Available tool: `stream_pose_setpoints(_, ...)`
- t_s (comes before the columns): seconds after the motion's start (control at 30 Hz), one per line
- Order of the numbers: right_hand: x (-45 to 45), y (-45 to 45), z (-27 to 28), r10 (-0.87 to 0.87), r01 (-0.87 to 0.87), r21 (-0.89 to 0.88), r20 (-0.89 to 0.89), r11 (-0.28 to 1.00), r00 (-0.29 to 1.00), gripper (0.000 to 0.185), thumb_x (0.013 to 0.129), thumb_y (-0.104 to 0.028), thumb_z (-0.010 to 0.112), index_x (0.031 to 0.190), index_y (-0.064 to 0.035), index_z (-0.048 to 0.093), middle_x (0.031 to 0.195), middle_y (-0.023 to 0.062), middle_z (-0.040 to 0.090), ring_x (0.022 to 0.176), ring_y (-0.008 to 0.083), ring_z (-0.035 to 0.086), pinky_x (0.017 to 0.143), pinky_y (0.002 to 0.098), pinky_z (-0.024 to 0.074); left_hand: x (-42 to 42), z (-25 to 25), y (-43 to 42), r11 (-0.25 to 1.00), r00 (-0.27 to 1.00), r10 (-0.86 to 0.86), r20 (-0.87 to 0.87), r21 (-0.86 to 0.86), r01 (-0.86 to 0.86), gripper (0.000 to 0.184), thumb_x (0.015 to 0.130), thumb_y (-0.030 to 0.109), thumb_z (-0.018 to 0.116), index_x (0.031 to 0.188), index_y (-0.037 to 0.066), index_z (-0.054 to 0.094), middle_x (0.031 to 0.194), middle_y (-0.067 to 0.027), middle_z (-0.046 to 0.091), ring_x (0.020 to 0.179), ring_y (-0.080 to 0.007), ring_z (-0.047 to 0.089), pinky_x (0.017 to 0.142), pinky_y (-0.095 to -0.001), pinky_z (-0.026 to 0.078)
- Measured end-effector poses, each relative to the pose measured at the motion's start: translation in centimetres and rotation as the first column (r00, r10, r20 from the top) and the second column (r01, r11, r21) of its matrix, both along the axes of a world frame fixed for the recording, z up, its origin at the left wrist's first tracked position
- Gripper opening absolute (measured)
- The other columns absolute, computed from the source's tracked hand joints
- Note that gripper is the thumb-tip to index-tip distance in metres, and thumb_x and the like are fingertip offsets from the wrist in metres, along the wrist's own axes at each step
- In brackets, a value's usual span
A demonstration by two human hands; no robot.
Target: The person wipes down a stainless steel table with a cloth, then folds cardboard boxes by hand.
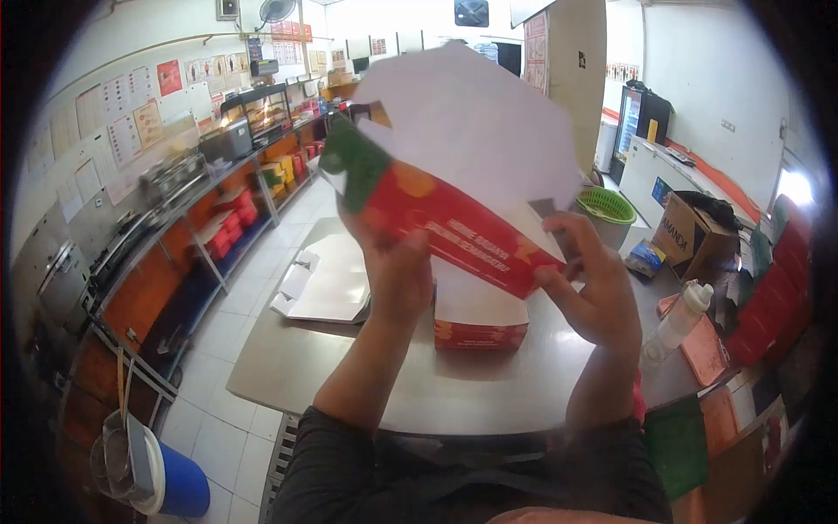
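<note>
Both my hands hold up a partly folded cardboard food box [463, 229] above the steel table [288, 371]. Its outer side is red with a green end and white print, and its broad white panel stands raised behind. My left hand [397, 266] grips the lower left of the red side, thumb on the front. At the right end, my right hand [598, 275] pinches a corner near a small flap. Below, on the table, sits another red-sided food box [480, 335], its upper part hidden by the held one. Flat white cartons [327, 284] lie to the left.
On the right are a clear squeeze bottle [685, 319], a pink tray [704, 351], a brown carton [694, 234] and a green basket [607, 205]. A blue bucket [182, 479] stands on the floor at left. Shelving with a counter [196, 205] runs along the left wall.
</note>
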State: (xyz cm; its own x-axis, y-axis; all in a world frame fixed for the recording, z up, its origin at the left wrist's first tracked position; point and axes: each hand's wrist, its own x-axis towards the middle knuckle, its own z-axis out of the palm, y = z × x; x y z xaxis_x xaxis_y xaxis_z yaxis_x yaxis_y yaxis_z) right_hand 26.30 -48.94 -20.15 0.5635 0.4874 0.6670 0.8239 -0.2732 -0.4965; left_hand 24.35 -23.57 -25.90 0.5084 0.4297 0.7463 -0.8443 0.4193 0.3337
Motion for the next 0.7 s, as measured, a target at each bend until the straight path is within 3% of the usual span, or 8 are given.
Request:
stream_pose_setpoints(0.07,-1.1,0.0,0.0,-0.153,0.151,0.024,0.145,0.988,0.978,0.054,0.093,-0.040,0.076,0.127,-0.0011,0.059,0.108,0.0187,0.069,0.095,0.0288,0.069,0.077,0.0369,0.0540,-0.8,0.6,-1.2,0.945,0.965,0.256,0.054,0.199,-0.261,0.112,0.079,0.006,0.080,0.164,0.018,0.008,0.156,-0.0141,0.034,0.141,-0.0299,0.045,0.113,-0.0497,0.045)
stream_pose_setpoints(0.1,-1.5,0.0,0.0,-0.230,0.226,0.043,0.215,0.973,0.949,0.055,0.092,-0.035,0.077,0.131,-0.0001,0.060,0.113,0.0203,0.070,0.099,0.0304,0.070,0.081,0.0383,0.0546,-0.7,0.7,-1.2,0.846,0.911,0.387,0.141,0.340,-0.412,0.118,0.074,0.011,0.084,0.165,0.015,0.008,0.157,-0.0160,0.031,0.141,-0.0321,0.044,0.113,-0.0502,0.044)
stream_pose_setpoints(0.17,-1.7,-0.2,0.0,-0.151,0.089,0.184,0.354,0.979,0.923,0.053,0.094,-0.032,0.075,0.134,0.0005,0.061,0.117,0.0207,0.070,0.105,0.0325,0.070,0.088,0.0402,0.0536,-0.6,0.9,-1.3,0.543,0.715,0.580,0.390,0.470,-0.696,0.131,0.065,0.021,0.092,0.165,0.010,0.008,0.159,-0.0198,0.026,0.143,-0.0364,0.041,0.113,-0.0512,0.042)
stream_pose_setpoints(0.27,-2.0,-0.2,-1.4,0.103,-0.191,0.208,0.373,0.959,0.922,0.053,0.097,-0.030,0.072,0.138,0.0019,0.059,0.123,0.0207,0.069,0.110,0.0357,0.068,0.097,0.0433,0.0509,-1.0,0.6,-2.8,0.562,0.799,0.498,0.337,0.577,-0.593,0.123,0.064,0.029,0.092,0.163,0.006,0.024,0.153,-0.0211,0.035,0.140,-0.0371,0.045,0.111,-0.0497,0.043)
stream_pose_setpoints(0.43,-2.1,0.6,-1.1,0.334,-0.523,0.227,0.552,0.822,0.764,0.053,0.101,-0.051,0.063,0.115,-0.0004,0.072,0.098,0.0161,0.076,0.092,0.0299,0.072,0.084,0.0433,0.0543,-1.8,0.7,-3.9,0.711,0.936,0.322,0.141,0.617,-0.338,0.120,0.062,0.034,0.093,0.162,0.008,0.032,0.150,-0.0197,0.040,0.140,-0.0349,0.045,0.111,-0.0492,0.043)
stream_pose_setpoints(0.5,-0.5,-0.1,-2.3,0.415,-0.562,0.367,0.407,0.742,0.814,0.049,0.104,-0.046,0.061,0.114,0.0003,0.072,0.097,0.0164,0.075,0.088,0.0284,0.072,0.081,0.0407,0.0550,-2.3,0.7,-3.3,0.688,0.954,0.273,0.128,0.667,-0.286,0.118,0.063,0.033,0.093,0.162,0.008,0.034,0.153,-0.0199,0.039,0.143,-0.0346,0.043,0.113,-0.0495,0.041)
stream_pose_setpoints(0.63,0.2,0.4,-1.8,0.237,-0.278,0.471,0.146,0.837,0.960,0.032,0.106,-0.027,0.060,0.112,0.0015,0.073,0.093,0.0153,0.075,0.080,0.0239,0.072,0.075,0.0338,0.0552,-2.5,0.2,-3.6,0.610,0.983,0.007,0.185,0.778,-0.151,0.111,0.065,0.029,0.091,0.160,0.008,0.038,0.158,-0.0217,0.035,0.148,-0.0370,0.037,0.116,-0.0493,0.038)
stream_pose_setpoints(0.7,0.7,0.8,-1.3,0.031,-0.139,0.365,0.288,0.921,0.957,0.019,0.101,-0.011,0.065,0.110,0.0021,0.074,0.088,0.0118,0.073,0.073,0.0155,0.068,0.066,0.0269,0.0516,-2.6,0.6,-4.1,0.566,0.972,0.016,0.233,0.799,-0.201,0.108,0.065,0.027,0.090,0.159,0.008,0.041,0.159,-0.0230,0.035,0.149,-0.0393,0.037,0.117,-0.0488,0.037)
